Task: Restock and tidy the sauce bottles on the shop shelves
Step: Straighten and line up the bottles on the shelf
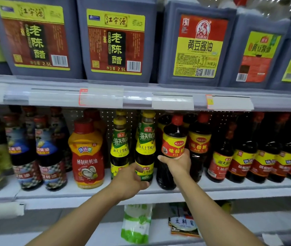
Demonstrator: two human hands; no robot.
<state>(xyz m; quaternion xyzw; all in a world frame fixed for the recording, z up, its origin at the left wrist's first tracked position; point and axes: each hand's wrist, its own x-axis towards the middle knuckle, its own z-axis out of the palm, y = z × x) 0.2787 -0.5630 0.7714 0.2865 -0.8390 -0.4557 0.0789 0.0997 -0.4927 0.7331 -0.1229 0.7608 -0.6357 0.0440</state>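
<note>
My left hand (pixel 129 180) grips the base of a dark oyster sauce bottle (pixel 145 142) with a green and yellow label and a yellow cap, standing on the middle shelf (pixel 105 192). My right hand (pixel 176 163) grips a dark soy sauce bottle (pixel 174 137) with a red cap and a red and yellow label, held around its middle. This bottle leans slightly left, close to the oyster sauce bottle. A matching red-capped bottle (pixel 199 139) stands just to its right.
Large grey vinegar and soy jugs (pixel 114 41) fill the upper shelf. The middle shelf also holds an orange squeeze bottle (pixel 88 153), blue-labelled bottles (pixel 47 153) at left and a row of dark soy bottles (pixel 265 160) at right. Packets (pixel 136 224) lie on the lower shelf.
</note>
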